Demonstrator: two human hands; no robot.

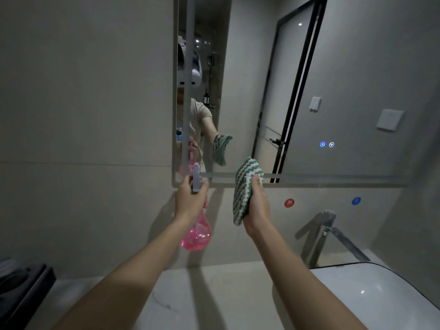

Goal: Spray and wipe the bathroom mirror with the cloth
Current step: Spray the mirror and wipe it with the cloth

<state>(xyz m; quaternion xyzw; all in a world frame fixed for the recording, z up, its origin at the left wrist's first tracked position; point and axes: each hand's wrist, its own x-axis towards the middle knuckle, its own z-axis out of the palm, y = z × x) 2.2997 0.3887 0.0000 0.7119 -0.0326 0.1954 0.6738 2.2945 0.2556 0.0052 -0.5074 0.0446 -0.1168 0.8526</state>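
Both forearms reach far over the worktop [214, 294]: the left hand [190, 201] clamps the pink spray bottle [197, 234], nozzle up by the mirror [333, 91]'s lower left corner, the right hand [258, 206] pinching the folded cloth [245, 186] just right, equally near the glass.

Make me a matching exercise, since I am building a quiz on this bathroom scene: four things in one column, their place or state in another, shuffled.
Things:
1. pink translucent plastic spray bottle
2. green-and-white striped knitted cloth
3. silver metal tap
4. round red wall sticker

Places or states:
A. on the wall below the mirror
B. gripped by the right hand
C. gripped by the left hand, aimed at the mirror
D. standing behind the white basin

Pairs: 1-C, 2-B, 3-D, 4-A
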